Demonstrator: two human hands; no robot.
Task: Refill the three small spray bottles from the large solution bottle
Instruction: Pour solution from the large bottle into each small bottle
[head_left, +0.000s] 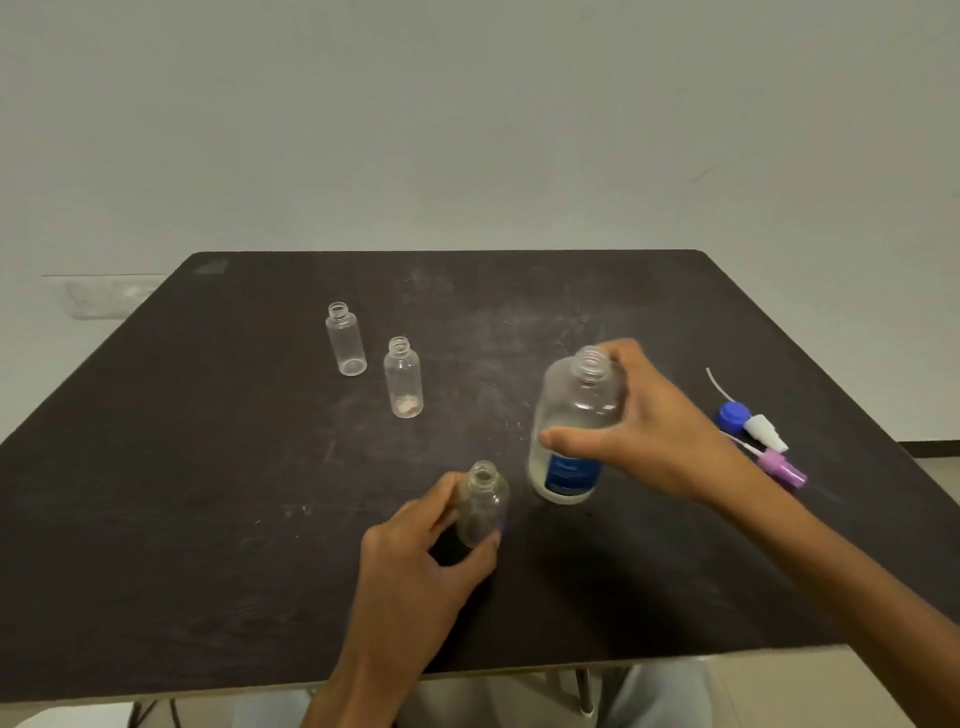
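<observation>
My right hand (649, 431) grips the large solution bottle (571, 415), clear with a blue label and no cap, upright near the table's middle right. My left hand (415, 551) holds one small clear bottle (483, 501), uncapped, just left of the large bottle. Two more small open bottles stand apart further back: one (346, 339) at the far left, another (403, 378) nearer, with a pinkish patch at its base.
The dark table (208, 493) ends at a wall behind. On its right side lie a blue cap (732, 415), a white spray head (766, 432) and a purple spray head (782, 467) with thin white tubes. My legs show below the front edge.
</observation>
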